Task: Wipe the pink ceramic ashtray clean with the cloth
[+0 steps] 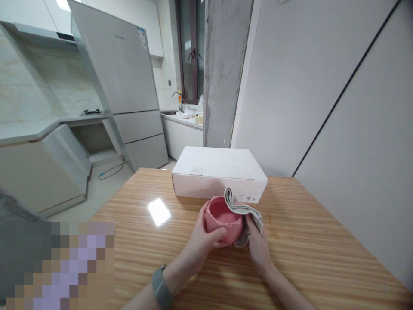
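A pink bowl-like pot (222, 215) with angular sides and a small notch in its rim is tilted toward me above the table. My left hand (206, 234) is closed around its left side, the thumb across the front. In my right hand (258, 245) is a folded grey cloth (245, 210), pressed against the pot's right side. Part of the cloth stands up over the rim. The right fingers are partly hidden behind the cloth and the pot. The inside of the pot looks bare where it shows.
A closed white box (219, 163) lies on the wooden table (129, 241) just behind the pot. A white wall (322, 94) runs along the right. Beyond the table stand a fridge (119, 64) and a sink counter (183, 129). A blurred patch covers the lower left.
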Motion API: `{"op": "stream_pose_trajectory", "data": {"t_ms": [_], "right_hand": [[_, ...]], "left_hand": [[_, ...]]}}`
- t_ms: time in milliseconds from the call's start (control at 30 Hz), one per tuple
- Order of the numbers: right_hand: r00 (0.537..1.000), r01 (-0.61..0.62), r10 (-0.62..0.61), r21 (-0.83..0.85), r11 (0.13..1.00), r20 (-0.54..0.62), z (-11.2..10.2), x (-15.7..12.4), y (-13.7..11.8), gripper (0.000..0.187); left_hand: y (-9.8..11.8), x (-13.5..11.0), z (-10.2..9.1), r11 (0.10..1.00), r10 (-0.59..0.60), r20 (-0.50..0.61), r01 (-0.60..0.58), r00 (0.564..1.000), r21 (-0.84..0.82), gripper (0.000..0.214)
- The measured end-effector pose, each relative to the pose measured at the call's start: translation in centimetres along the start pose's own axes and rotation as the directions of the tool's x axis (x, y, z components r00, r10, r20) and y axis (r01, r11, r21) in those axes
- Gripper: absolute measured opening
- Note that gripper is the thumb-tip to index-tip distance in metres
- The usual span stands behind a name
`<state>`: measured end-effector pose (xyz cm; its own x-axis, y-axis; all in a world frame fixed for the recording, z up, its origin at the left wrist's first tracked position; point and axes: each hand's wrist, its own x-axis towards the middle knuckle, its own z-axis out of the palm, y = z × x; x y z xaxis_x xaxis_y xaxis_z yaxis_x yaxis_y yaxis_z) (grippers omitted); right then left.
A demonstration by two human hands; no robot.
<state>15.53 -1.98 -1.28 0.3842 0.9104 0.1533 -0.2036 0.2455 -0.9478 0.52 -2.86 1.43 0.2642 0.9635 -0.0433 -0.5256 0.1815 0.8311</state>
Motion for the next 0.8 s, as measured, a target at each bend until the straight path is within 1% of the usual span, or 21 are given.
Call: {"op": "stream_pose_trajectory", "data": {"t_ms": [33,100,133,167,233,267,333,367,400,467,533,600,700,733,800], "right_hand": [[0.999,-0.029,0.029,0.016,0.999,-0.026,0.0,0.1,0.1,0.039],[0.997,-0.073,0.075,0.073,0.995,-0.036,0.0,0.3,0.4,0.04],[0.994,-0.098,0.101,0.109,0.989,-0.029,0.1,0.4,0.4,0.041],[0.99,-0.136,0.142,0.147,0.98,-0.027,0.2,0.5,0.3,0.042],[0.964,-0.246,0.261,0.217,0.945,-0.044,0.4,0.7,-0.2,0.046],[0.944,-0.298,0.323,0.245,0.923,-0.067,0.4,0.8,-0.5,0.047],[0.914,-0.35,0.391,0.275,0.896,-0.11,0.5,1.0,-1.2,0.047],[0.911,-0.355,0.397,0.281,0.892,-0.108,0.6,1.1,-1.5,0.045],[0.916,-0.358,0.394,0.285,0.889,-0.079,0.7,1.1,-1.7,0.044],[0.92,-0.383,0.391,0.297,0.875,0.035,0.9,0.9,-2.2,0.042],[0.907,-0.421,0.391,0.308,0.853,0.156,1.4,0.5,-2.5,0.042],[0.902,-0.425,0.371,0.303,0.853,0.221,2.0,0.1,-2.8,0.043],[0.911,-0.396,0.334,0.289,0.872,0.24,2.4,-0.2,-2.9,0.046],[0.915,-0.391,0.335,0.288,0.874,0.224,2.5,-0.3,-2.8,0.046],[0.921,-0.388,0.36,0.291,0.874,0.147,2.3,-0.4,-2.5,0.045]], "left_hand": [[0.0,0.0,0.0,0.997,0.048,-0.007,-0.048,0.999,0.067,0.102],[0.1,0.2,-0.2,0.976,0.117,-0.075,-0.1,0.99,0.192,0.102],[0.2,0.3,-0.4,0.968,0.121,-0.12,-0.09,0.985,0.234,0.098],[0.4,0.4,-0.5,0.966,0.098,-0.162,-0.054,0.982,0.253,0.093],[0.9,0.5,-1.0,0.976,0.016,-0.198,0.028,0.98,0.217,0.082],[1.1,0.6,-1.2,0.985,-0.029,-0.181,0.059,0.983,0.163,0.078],[1.5,0.6,-1.5,0.995,-0.095,-0.082,0.096,0.992,0.013,0.068],[1.6,0.6,-1.6,0.992,-0.109,-0.025,0.107,0.994,-0.058,0.064],[1.6,0.6,-1.6,0.986,-0.118,0.022,0.12,0.993,-0.116,0.06],[1.5,0.6,-1.3,0.972,-0.139,0.087,0.152,0.987,-0.176,0.058],[1.2,0.5,-1.0,0.972,-0.139,0.116,0.158,0.983,-0.175,0.058],[1.0,0.4,-0.6,0.981,-0.105,0.131,0.124,0.986,-0.147,0.055],[1.1,0.4,-0.3,0.992,-0.059,0.101,0.07,0.993,-0.108,0.05],[1.1,0.4,-0.3,0.993,-0.055,0.072,0.062,0.996,-0.096,0.05],[1.0,0.6,-0.5,0.997,-0.041,-0.01,0.04,0.999,-0.069,0.051]]}}
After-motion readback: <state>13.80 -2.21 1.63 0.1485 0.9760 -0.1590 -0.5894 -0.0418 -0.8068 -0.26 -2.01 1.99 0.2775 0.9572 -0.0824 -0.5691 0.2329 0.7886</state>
